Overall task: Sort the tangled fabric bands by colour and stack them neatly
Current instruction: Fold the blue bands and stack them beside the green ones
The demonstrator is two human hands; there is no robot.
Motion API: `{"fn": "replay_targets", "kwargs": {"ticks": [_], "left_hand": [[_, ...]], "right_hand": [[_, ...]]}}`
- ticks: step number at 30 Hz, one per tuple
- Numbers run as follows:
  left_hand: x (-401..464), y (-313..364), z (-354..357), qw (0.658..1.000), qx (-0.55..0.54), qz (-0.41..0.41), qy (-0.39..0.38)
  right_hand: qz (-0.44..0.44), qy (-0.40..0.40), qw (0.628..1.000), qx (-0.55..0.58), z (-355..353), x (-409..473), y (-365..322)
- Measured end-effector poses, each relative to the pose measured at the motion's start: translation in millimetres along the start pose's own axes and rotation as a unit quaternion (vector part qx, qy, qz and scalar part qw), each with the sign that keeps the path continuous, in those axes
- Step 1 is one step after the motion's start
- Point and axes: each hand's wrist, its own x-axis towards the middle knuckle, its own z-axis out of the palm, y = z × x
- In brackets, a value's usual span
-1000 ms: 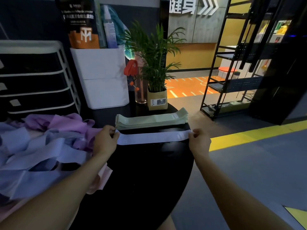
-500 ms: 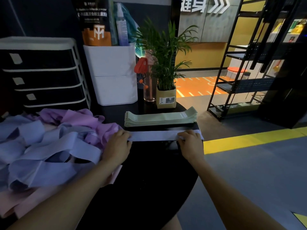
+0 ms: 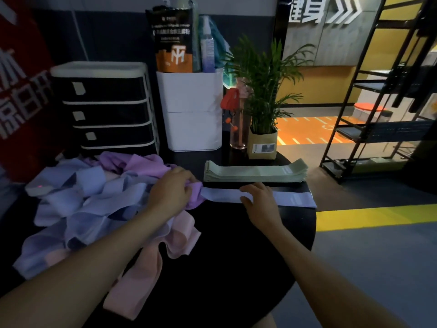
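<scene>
A pale lavender band [image 3: 293, 199] lies flat across the round black table [image 3: 224, 268], just in front of a neat stack of green bands [image 3: 255, 174]. My right hand [image 3: 260, 203] rests on the middle of the lavender band, fingers spread flat. My left hand [image 3: 171, 191] sits at the band's left end, at the edge of a tangled heap of lavender, purple and pink bands [image 3: 89, 200]; its fingers curl over purple fabric there. A pink band [image 3: 146, 263] trails from the heap toward the table's near edge.
Behind the stack stand a potted plant [image 3: 262, 145], a pink bottle [image 3: 238, 129], a white bin [image 3: 191, 110] holding a bag and a spray bottle, and a black drawer unit [image 3: 106, 107]. A black metal rack [image 3: 378, 91] is on the right; grey floor with a yellow line [image 3: 376, 216].
The lavender band, held stretched between both hands a second ago, now lies on the table. My right hand slid left along it to its middle; my left hand moved onto the heap's edge.
</scene>
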Motion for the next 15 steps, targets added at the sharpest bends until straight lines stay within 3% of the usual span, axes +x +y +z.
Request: {"fn": "replay_targets", "kwargs": {"ticks": [5, 9, 15], "left_hand": [[-25.9, -13.1, -27.4, 0.992, 0.117, -0.015, -0.042], [-45.9, -23.0, -44.8, 0.993, 0.117, 0.003, -0.013], [-65.8, -37.7, -56.0, 0.993, 0.109, 0.005, -0.033]], "right_hand": [[-0.066, -0.067, 0.994, 0.058, 24.8, -2.6, -51.8], [-0.118, -0.117, 0.984, 0.070, 38.2, -14.3, -81.5], [-0.133, -0.168, 0.973, 0.083, 50.9, -29.4, -117.4]]}}
